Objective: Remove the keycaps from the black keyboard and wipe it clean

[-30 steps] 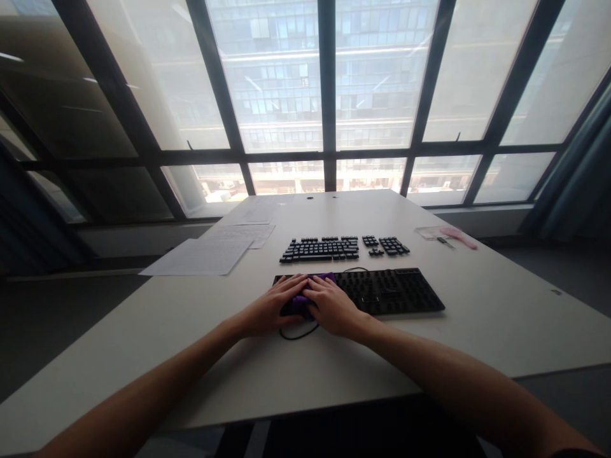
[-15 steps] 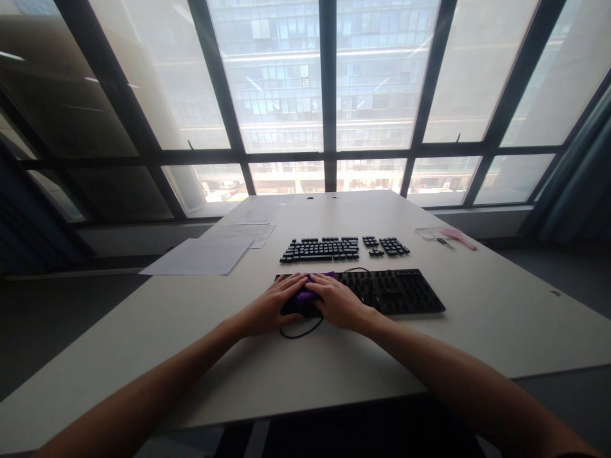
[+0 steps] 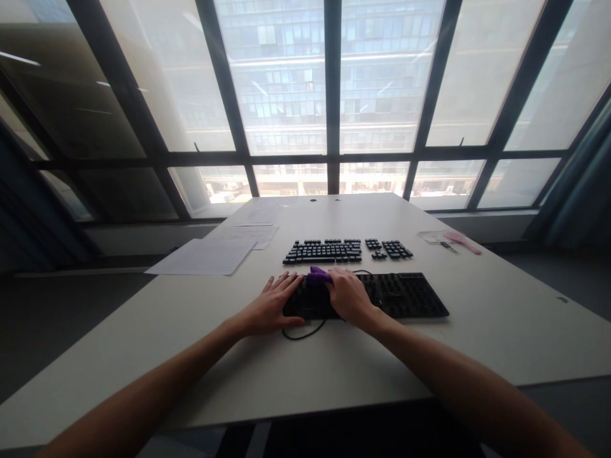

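A black keyboard base (image 3: 410,296), stripped of its keycaps, lies on the white table in front of me. My left hand (image 3: 272,306) rests on its left end with the fingers spread and nothing in them. Bunched in my right hand (image 3: 351,297) is a purple cloth (image 3: 317,276), which sits over the upper left part of the base. The fingers of that hand are curled round the cloth and partly hidden. Just beyond the base, the loose black keycaps (image 3: 322,252) are laid out in keyboard order, with the number pad group (image 3: 397,249) to the right.
A black cable (image 3: 304,337) loops out in front of the base. Sheets of paper (image 3: 203,257) lie at the left of the table (image 3: 229,388). On the right are a pink brush (image 3: 462,242) and a small dark tool (image 3: 449,247). Large windows stand behind the table.
My right hand has moved a little to the right, away from my left hand, and has gathered the purple cloth into a bunch. The left hand stays on the base's left end.
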